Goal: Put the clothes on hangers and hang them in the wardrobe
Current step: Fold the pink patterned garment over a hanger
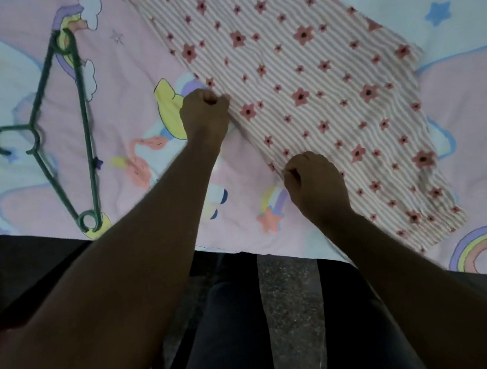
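Observation:
A pink-and-white striped garment with red flowers lies spread flat on the bed, running from the top middle down to the right. My left hand pinches its left edge with curled fingers. Farther down that same edge, my right hand grips the cloth near the bed's front. A dark green plastic hanger lies flat on the bed at the left, its hook pointing left, well apart from both hands.
The bed is covered with a pastel sheet printed with rainbows, clouds and stars. Its front edge runs across the lower part of the view, with dark floor and my dark trousers below.

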A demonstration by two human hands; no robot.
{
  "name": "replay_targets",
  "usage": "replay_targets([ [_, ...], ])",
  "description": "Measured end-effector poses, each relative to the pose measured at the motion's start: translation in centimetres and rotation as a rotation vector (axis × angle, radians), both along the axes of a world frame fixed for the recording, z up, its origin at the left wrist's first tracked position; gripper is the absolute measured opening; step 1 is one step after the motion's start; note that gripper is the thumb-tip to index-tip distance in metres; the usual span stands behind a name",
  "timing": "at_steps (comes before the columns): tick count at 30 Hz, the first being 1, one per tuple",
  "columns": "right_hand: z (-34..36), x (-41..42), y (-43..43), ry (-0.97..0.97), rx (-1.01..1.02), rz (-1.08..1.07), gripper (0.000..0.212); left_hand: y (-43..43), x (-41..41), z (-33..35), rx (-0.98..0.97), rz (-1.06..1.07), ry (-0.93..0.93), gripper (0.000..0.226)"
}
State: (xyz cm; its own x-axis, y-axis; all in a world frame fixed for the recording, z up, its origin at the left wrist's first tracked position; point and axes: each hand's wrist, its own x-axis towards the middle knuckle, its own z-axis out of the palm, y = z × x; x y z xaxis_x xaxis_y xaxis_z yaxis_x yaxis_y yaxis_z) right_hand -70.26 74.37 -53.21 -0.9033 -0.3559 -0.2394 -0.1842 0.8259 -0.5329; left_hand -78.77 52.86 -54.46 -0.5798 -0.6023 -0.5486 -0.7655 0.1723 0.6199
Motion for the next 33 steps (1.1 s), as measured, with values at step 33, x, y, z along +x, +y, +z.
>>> replay_targets([
  [33, -0.6, -18.0, -13.9, -0.298, 0.103, 0.073, 0.088, -19.0, -23.6, 7.3, 0.468, 0.293, 0.450, 0.016],
])
